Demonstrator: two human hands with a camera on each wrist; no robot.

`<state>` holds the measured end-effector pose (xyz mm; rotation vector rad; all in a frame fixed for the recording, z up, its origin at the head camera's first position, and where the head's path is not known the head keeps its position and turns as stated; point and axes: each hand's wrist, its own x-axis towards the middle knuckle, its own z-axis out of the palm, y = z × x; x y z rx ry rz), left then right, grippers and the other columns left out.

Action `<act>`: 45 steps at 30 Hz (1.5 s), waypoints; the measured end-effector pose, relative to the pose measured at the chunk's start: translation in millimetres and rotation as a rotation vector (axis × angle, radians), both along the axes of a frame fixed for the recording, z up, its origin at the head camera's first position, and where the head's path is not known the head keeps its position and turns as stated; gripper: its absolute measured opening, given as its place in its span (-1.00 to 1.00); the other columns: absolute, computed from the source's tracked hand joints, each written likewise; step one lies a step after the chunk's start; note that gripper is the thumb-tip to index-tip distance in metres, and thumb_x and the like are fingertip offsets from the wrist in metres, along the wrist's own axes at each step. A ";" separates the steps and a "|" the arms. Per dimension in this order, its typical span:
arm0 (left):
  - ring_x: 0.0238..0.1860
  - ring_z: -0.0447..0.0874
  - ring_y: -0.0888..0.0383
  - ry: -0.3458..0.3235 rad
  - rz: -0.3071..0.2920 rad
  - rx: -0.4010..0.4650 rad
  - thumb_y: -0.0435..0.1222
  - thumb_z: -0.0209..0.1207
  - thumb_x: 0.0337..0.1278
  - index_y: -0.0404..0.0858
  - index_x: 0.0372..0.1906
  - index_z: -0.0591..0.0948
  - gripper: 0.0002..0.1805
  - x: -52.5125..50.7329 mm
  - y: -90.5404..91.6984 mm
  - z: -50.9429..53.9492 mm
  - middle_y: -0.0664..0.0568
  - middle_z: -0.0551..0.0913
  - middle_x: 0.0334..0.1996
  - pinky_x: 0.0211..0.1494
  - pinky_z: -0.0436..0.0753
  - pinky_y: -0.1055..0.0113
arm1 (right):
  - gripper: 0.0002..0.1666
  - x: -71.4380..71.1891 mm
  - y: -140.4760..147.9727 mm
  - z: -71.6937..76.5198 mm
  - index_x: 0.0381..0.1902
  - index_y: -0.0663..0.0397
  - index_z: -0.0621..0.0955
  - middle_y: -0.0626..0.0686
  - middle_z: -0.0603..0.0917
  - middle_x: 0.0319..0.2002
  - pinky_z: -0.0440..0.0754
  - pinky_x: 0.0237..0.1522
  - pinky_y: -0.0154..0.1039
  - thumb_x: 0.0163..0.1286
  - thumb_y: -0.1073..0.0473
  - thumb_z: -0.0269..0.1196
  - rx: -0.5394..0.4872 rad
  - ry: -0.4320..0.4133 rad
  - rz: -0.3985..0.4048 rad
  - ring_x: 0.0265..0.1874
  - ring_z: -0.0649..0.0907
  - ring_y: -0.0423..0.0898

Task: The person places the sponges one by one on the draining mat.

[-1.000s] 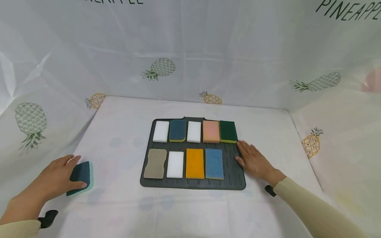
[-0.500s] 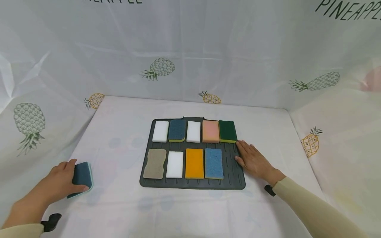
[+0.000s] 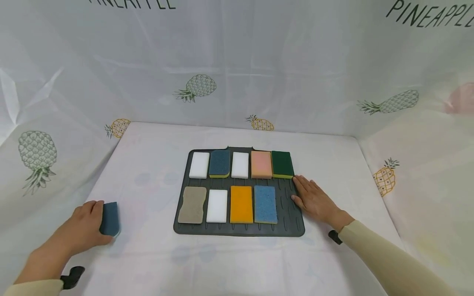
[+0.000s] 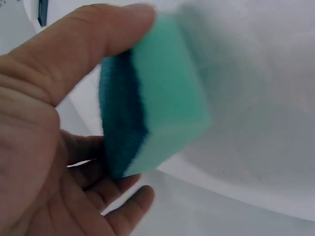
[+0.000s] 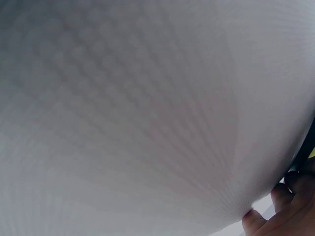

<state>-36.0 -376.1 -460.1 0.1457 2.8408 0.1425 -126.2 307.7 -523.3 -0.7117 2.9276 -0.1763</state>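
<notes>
At the left of the table, my left hand (image 3: 82,228) pinches a sponge (image 3: 110,220) between thumb and fingers. In the left wrist view this sponge (image 4: 172,93) shows mint-green foam with a dark blue scouring layer, and it is tilted. My right hand (image 3: 317,202) lies with its fingers extended on the right edge of a dark grey ribbed mat (image 3: 290,224). Its fingertips are close to a dark green sponge (image 3: 282,164) in the back row. Only part of the right hand (image 5: 290,211) shows in the right wrist view.
The mat's back row also has a white sponge (image 3: 199,165), a dark blue one (image 3: 220,163), another white one (image 3: 240,165) and a pink one (image 3: 261,164). In front lie grey-brown (image 3: 192,204), white (image 3: 217,206), orange (image 3: 241,204) and blue (image 3: 265,204) sponges.
My left hand has moved a little to the right with the sponge and turned it, so less of its mint-green side shows from above. The right hand stays on the mat edge.
</notes>
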 end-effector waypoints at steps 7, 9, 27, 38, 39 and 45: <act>-0.04 0.35 -0.58 0.322 -0.036 0.109 0.05 0.65 -0.28 -0.78 0.25 0.25 0.25 -19.1 4.9 -8.9 -0.70 0.35 0.06 -0.09 0.54 -0.43 | -0.14 0.8 -1.4 1.3 0.67 0.36 0.08 0.33 0.15 0.66 0.14 0.62 0.31 0.73 -0.12 -0.02 0.002 -0.007 -0.002 0.65 0.17 0.30; -0.10 0.41 -0.57 0.483 -0.092 0.148 0.26 0.54 -0.17 -0.78 0.20 0.32 0.26 -25.5 8.7 -15.4 -0.68 0.41 -0.01 -0.17 0.55 -0.41 | -0.14 0.8 -1.8 1.7 0.67 0.36 0.08 0.33 0.15 0.66 0.14 0.62 0.31 0.73 -0.12 -0.02 -0.001 -0.010 -0.001 0.65 0.17 0.30; -0.16 0.57 -0.45 0.775 -0.268 0.105 0.12 0.59 -0.49 -0.72 0.13 0.44 0.16 -79.5 97.3 -17.6 -0.58 0.54 -0.07 -0.20 0.67 -0.31 | -0.14 0.5 -1.6 0.6 0.67 0.35 0.08 0.33 0.15 0.66 0.11 0.63 0.30 0.73 -0.13 -0.04 -0.006 -0.009 -0.010 0.65 0.16 0.29; 0.01 0.58 -0.37 0.719 -0.334 0.111 0.20 0.61 -0.46 -0.67 0.19 0.45 0.22 -96.6 155.2 -5.3 -0.51 0.57 -0.02 0.05 0.64 -0.25 | -0.13 -1.0 -2.0 -1.7 0.67 0.35 0.09 0.32 0.16 0.66 0.12 0.63 0.29 0.73 -0.15 -0.03 -0.006 0.005 -0.008 0.65 0.17 0.28; 0.03 0.58 -0.35 0.711 -0.342 0.105 0.23 0.60 -0.45 -0.66 0.20 0.45 0.23 -97.9 160.7 -4.3 -0.49 0.57 0.00 0.08 0.63 -0.24 | -0.13 -1.0 -2.0 -1.8 0.67 0.35 0.09 0.32 0.16 0.66 0.12 0.63 0.29 0.72 -0.15 -0.03 -0.006 0.005 -0.009 0.65 0.18 0.29; 0.16 0.52 -0.29 0.612 -0.382 0.061 0.32 0.57 -0.30 -0.60 0.31 0.40 0.28 -104.4 202.2 6.6 -0.43 0.53 0.15 0.30 0.55 -0.16 | -0.13 0.0 -1.2 -1.2 0.67 0.36 0.09 0.33 0.16 0.66 0.11 0.63 0.30 0.72 -0.13 -0.01 0.002 -0.002 -0.015 0.65 0.17 0.29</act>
